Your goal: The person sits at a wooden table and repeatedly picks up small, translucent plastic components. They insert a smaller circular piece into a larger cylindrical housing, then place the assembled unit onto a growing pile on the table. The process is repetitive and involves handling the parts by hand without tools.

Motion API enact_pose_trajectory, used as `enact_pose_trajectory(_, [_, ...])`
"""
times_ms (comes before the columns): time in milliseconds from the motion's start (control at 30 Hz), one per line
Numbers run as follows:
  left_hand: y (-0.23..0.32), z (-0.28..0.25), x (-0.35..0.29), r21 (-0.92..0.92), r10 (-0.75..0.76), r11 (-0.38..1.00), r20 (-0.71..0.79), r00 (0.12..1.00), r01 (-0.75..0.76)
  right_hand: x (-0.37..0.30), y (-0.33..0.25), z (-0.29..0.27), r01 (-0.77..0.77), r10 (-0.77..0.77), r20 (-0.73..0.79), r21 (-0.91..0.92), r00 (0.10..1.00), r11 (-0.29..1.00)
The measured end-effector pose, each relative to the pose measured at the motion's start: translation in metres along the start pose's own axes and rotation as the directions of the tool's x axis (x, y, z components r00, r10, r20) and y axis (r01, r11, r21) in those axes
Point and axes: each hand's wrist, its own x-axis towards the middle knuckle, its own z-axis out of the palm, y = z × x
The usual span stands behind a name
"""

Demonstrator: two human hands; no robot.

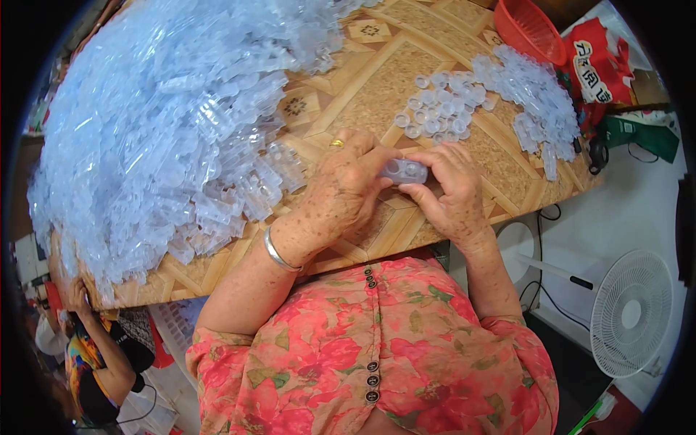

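Observation:
Over the wooden-patterned table (pixel 406 43), both my hands pinch one small clear plastic piece with round hollows (pixel 404 171). My left hand (pixel 348 181), with a ring and a wrist bangle, grips its left end. Its right end is between the thumb and fingers of my right hand (pixel 453 192). Just beyond my hands lie several loose round clear caps (pixel 435 109). A large heap of clear plastic pieces (pixel 174 130) spreads over the left side of the table. A smaller pile of clear pieces (pixel 536 94) lies to the right.
At the far right stand a red plastic basket (pixel 533 32) and a red bag (pixel 598 61). A black-handled tool (pixel 597 154) lies by the table's right edge, near a green bag (pixel 641 134). A white fan (pixel 631 313) is lower right. Another person's hand (pixel 78 297) touches the heap's left edge.

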Motion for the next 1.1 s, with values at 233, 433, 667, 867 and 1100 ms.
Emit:
enact_pose_trajectory(233, [0.005, -0.005, 0.003, 0.024, -0.020, 1.000, 0.049, 0.999, 0.019, 0.005, 0.002, -0.020, -0.041, 0.041, 0.004, -0.012, 0.999, 0.999])
enact_pose_trajectory(433, [0.006, -0.009, 0.003, -0.008, -0.014, 1.000, 0.053, 0.998, 0.014, 0.019, 0.072, -0.054, -0.325, 0.278, -0.257, -0.164, 0.926, 0.932])
enact_pose_trajectory(667, [0.004, -0.011, 0.002, -0.033, -0.050, 0.998, 0.071, 0.996, 0.052, 0.021, 0.085, -0.060, -0.350, 0.306, -0.174, -0.373, 0.936, 0.859])
enact_pose_trajectory(867, [0.005, -0.015, 0.002, 0.012, -0.016, 1.000, 0.047, 0.999, 0.015, -0.008, 0.049, -0.067, -0.364, 0.365, -0.044, -0.261, 0.930, 0.894])
enact_pose_trajectory(1100, [0.006, -0.014, 0.001, 0.052, -0.016, 0.999, 0.062, 0.998, 0.013, -0.012, 0.045, -0.079, -0.442, 0.462, 0.149, -0.152, 0.874, 0.884])
